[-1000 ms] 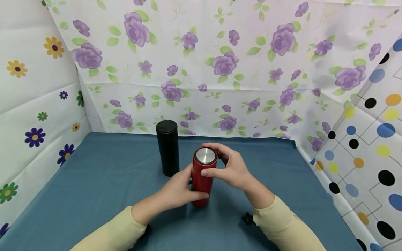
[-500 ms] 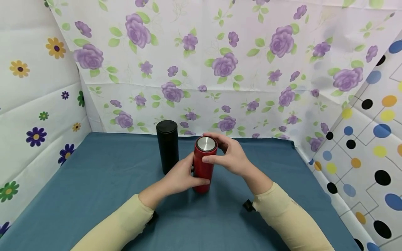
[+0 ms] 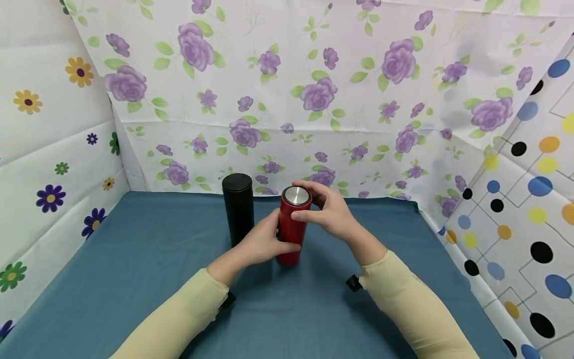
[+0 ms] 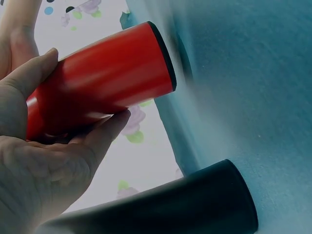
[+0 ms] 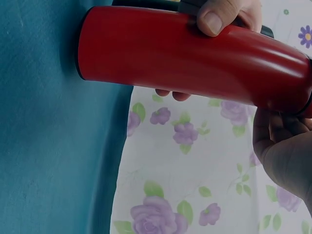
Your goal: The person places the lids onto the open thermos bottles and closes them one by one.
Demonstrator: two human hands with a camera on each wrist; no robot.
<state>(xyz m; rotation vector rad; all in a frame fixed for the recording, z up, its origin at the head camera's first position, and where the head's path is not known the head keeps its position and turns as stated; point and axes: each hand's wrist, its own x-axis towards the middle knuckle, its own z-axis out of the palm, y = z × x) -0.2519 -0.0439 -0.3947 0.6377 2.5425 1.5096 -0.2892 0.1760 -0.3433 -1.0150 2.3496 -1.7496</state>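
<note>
A red thermos bottle (image 3: 292, 230) with a silver-topped lid (image 3: 297, 195) stands nearly upright between both hands. My left hand (image 3: 261, 240) grips its lower body from the left, thumb across the front. Around the upper part, just below the lid, my right hand (image 3: 329, 210) holds it with thumb in front and fingers behind. In the left wrist view the bottle's dark base rim (image 4: 165, 56) is close over the blue cloth. A taller-looking black thermos bottle (image 3: 238, 209) stands upright just left of the red one, its lower part overlapped by my left hand.
Blue cloth (image 3: 134, 279) covers the table. A white sheet with purple flowers (image 3: 197, 149) hangs along the back edge, and patterned sheets border the left and right sides. A small black object (image 3: 354, 283) shows by the right sleeve.
Both hands have carried the red thermos bottle away from the person, toward the back of the table, and slightly right. Their grip looks the same, and the black bottle has stayed put.
</note>
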